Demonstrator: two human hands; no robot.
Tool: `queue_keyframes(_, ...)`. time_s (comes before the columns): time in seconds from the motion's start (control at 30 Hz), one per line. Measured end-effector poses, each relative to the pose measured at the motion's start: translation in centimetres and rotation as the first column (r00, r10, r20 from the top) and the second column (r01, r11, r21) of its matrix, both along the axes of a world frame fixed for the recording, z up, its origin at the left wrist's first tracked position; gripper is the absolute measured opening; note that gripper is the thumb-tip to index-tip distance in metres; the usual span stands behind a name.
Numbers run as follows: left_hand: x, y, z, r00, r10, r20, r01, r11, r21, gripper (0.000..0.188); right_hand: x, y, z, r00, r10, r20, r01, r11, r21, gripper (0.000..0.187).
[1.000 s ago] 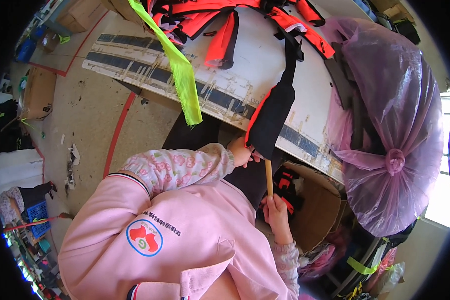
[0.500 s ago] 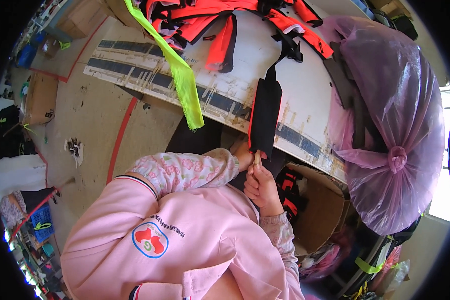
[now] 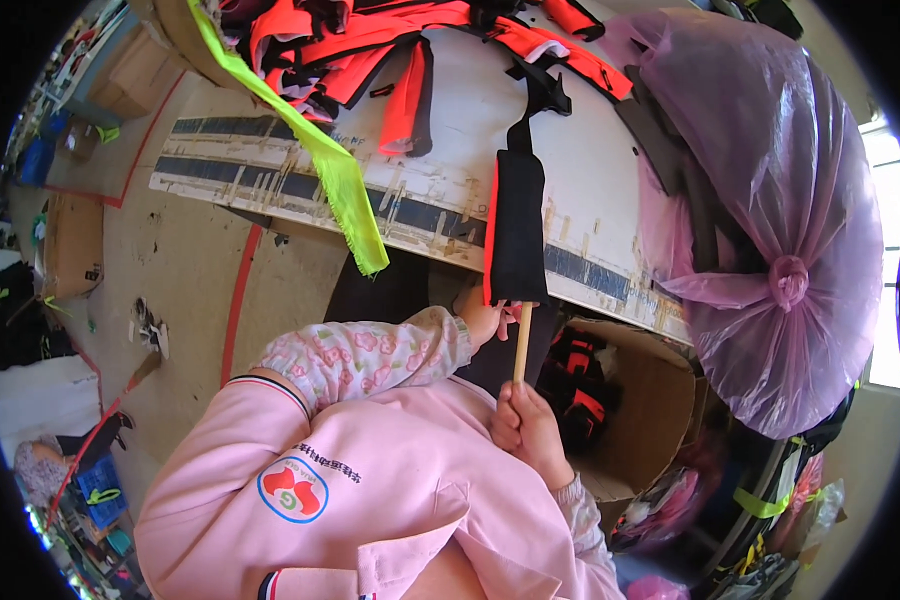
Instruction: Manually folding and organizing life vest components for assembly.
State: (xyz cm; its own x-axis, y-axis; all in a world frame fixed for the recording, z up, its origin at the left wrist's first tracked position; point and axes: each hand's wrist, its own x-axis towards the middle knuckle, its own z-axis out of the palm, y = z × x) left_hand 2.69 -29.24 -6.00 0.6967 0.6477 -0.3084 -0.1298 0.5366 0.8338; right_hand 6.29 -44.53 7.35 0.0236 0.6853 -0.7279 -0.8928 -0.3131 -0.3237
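Observation:
A flat black fabric tube (image 3: 518,225) with a bright orange-pink edge hangs over the table's front edge toward me, its narrow black strap (image 3: 519,135) running back over the tabletop. My left hand (image 3: 484,312) pinches the lower end of this tube; some of its fingers are hidden under the fabric. Closed in a fist, my right hand (image 3: 532,425) grips a thin wooden stick (image 3: 523,345) below it. The stick's upper end meets the tube's lower opening, and how far it reaches inside is hidden.
Orange-pink and black fabric pieces (image 3: 370,50) are heaped on the white table (image 3: 470,120). A neon-yellow strip (image 3: 335,175) dangles over the left edge. A tied purple plastic bag (image 3: 770,200) bulges at right. An open cardboard box (image 3: 640,420) with similar pieces stands below the table.
My right hand has moved down toward me, and more of the wooden stick shows between it and the fabric tube. My left hand stays at the tube's lower end.

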Motion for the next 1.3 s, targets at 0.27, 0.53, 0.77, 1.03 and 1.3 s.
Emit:
queue_keyframes(0.27,-0.6,1.5,-0.4,0.985,-0.145,-0.089,0.139,0.988,-0.073,0.019,0.5,7.5,-4.1,0.981,-0.074,0.182,0.062,0.996,0.07,0.022)
queue_keyframes(0.53,0.0,1.3,1.2,0.992,-0.031,-0.126,0.015,0.992,-0.126,0.03,1.4,6.4,-5.7,0.836,0.098,0.54,-0.052,0.994,-0.099,0.022)
queue_keyframes(0.77,-1.4,8.9,3.8,0.999,0.035,-0.024,-0.033,0.997,0.075,0.029,6.9,-3.7,-6.0,0.004,0.275,0.961,-0.256,0.93,-0.265,0.019)
queue_keyframes(1.03,-1.0,8.1,5.3,0.972,-0.234,-0.002,0.228,0.95,-0.214,0.039,16.6,-2.2,-6.4,-0.538,0.349,0.767,0.247,0.936,-0.252,0.02)
queue_keyframes(1.3,-1.9,3.7,0.4,0.915,-0.392,-0.09,0.365,0.903,-0.225,0.042,31.0,6.3,-3.2,-0.861,0.333,0.384,0.313,0.943,-0.115,0.016)
